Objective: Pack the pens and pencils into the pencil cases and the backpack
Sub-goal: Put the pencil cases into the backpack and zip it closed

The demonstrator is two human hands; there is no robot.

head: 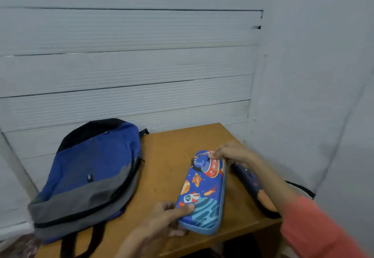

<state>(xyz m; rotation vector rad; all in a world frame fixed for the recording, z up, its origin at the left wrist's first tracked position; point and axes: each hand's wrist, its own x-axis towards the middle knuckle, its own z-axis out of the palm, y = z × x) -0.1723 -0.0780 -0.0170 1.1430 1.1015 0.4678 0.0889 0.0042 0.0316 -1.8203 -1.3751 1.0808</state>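
Note:
A blue pencil case [204, 193] printed with rockets and planets lies closed on the wooden table [166, 156], near its front edge. My left hand [168, 215] grips the case's near end, thumb on top. My right hand [232, 153] pinches the far end of the same case. A second, dark pencil case [256, 188] lies to the right, partly hidden under my right forearm. A blue, grey and black backpack [91, 176] lies flat on the table's left side, zipped. No pens or pencils are visible.
A grey slatted wall [125, 65] stands right behind the table, and a grey wall closes in on the right. The backpack's dark straps [81, 241] hang over the table's front edge. Bare wood shows between the backpack and the case.

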